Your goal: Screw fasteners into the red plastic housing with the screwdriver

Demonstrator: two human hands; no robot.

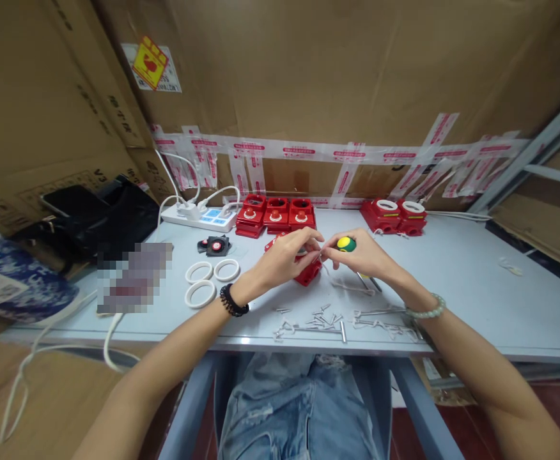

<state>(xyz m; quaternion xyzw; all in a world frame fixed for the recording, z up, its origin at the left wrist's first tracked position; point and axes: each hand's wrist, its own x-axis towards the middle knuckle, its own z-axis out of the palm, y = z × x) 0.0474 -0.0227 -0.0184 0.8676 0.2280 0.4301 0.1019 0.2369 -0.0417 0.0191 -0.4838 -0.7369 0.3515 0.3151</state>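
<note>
Both hands meet over a red plastic housing (307,273) that lies partly hidden beneath them. My left hand (287,254) is closed in a pinch, its fingertips on something small and pale that I cannot make out. Opposite it, the thumb and finger of my right hand (361,254) also pinch close to this spot. A green and yellow screwdriver handle (346,244) is tucked in my right hand; its shaft is hidden. White cord (351,287) trails on the table below the right hand. Several screws (322,319) and metal rods with cord (316,329) lie nearer the front edge.
Three red housings (276,216) stand at the back; two more with white rings (399,216) are further right. White rings (200,294) and black square parts (217,245) lie left. Behind them is a power strip (208,217) with cables. Cardboard (318,76) walls the table's back.
</note>
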